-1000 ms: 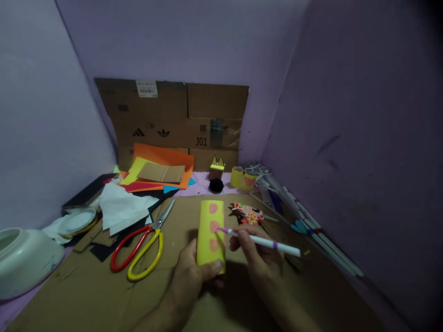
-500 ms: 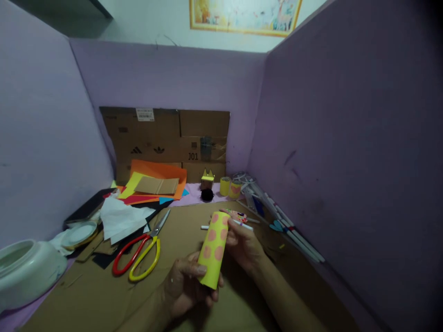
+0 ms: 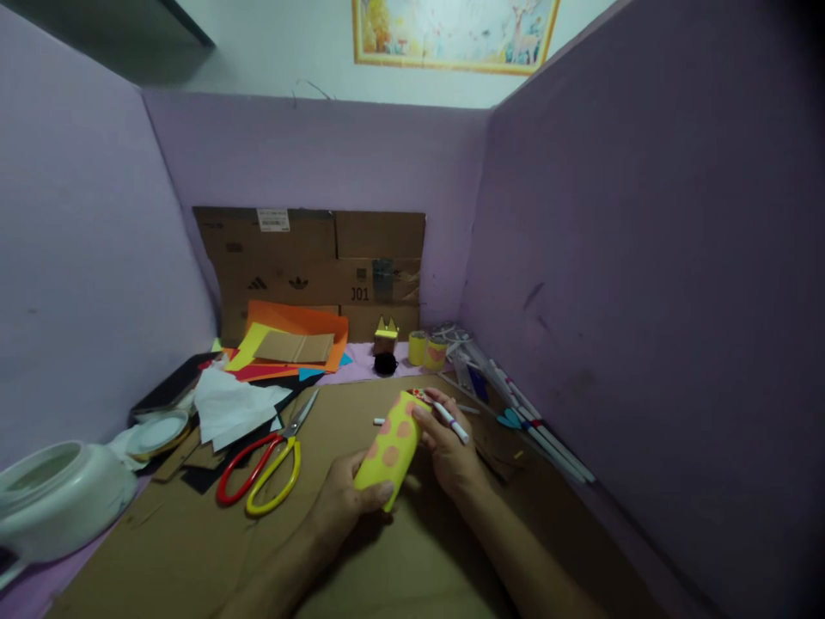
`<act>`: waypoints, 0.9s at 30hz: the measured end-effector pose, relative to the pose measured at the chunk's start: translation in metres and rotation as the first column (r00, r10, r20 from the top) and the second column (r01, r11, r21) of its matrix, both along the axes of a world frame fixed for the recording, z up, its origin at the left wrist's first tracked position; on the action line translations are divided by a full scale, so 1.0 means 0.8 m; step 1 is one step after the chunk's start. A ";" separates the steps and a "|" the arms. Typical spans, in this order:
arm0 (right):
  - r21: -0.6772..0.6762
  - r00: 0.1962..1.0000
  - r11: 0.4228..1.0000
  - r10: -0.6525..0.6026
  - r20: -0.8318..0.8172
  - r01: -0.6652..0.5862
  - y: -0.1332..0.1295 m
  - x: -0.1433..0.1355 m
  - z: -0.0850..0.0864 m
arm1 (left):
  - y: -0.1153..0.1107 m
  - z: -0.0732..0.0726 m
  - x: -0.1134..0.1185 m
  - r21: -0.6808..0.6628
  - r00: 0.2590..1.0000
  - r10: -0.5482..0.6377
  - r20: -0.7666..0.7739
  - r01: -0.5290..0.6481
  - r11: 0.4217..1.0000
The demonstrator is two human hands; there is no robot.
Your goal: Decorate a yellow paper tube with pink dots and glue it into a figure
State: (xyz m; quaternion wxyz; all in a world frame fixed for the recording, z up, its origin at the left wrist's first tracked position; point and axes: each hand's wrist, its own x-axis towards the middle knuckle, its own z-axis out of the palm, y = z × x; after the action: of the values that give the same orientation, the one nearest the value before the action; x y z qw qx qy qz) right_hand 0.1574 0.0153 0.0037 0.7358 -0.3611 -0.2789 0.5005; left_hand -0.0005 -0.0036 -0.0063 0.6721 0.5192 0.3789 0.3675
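Yellow and pink-spotted, the tube (image 3: 390, 449) is clamped in the left hand (image 3: 343, 497); the right hand (image 3: 451, 451) closes on its far end and a white marker (image 3: 453, 424). An open white pot (image 3: 70, 499), contents unclear, stands left on the surface, beside cardboard (image 3: 193, 559), between purple walls (image 3: 638, 258).

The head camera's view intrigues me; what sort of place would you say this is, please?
Probably a home craft corner, judging by the large scissors, coloured paper sheets and spotted yellow tube.

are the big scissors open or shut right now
Slightly open: the scissors lie on the cardboard with the red and yellow handles spread apart, though the blades look nearly together.
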 end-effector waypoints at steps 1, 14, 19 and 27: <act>-0.003 0.999 1.000 -0.008 0.035 0.008 -0.001 0.000 0.000 | -0.001 0.000 0.001 -0.025 1.000 0.006 -0.014 -0.006 1.000; 0.035 0.957 0.999 -0.020 0.289 0.011 -0.013 0.002 0.017 | -0.010 -0.006 0.013 -0.157 0.998 0.057 0.041 -0.050 0.986; 0.060 0.932 0.994 -0.104 0.348 0.089 -0.018 0.016 0.014 | -0.005 -0.007 0.016 -0.246 0.978 0.207 -0.016 -0.204 0.948; 0.132 0.791 0.990 -0.117 0.601 0.046 -0.034 0.005 0.014 | -0.003 -0.003 0.019 -0.259 0.972 0.205 -0.118 -0.230 0.938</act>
State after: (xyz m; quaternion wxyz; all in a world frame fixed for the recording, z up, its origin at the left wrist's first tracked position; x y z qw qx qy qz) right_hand 0.1612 -0.0116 0.0146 0.6471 -0.4728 -0.5116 0.3099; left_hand 0.0146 -0.0057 -0.0090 0.6746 0.3930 0.5102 0.3607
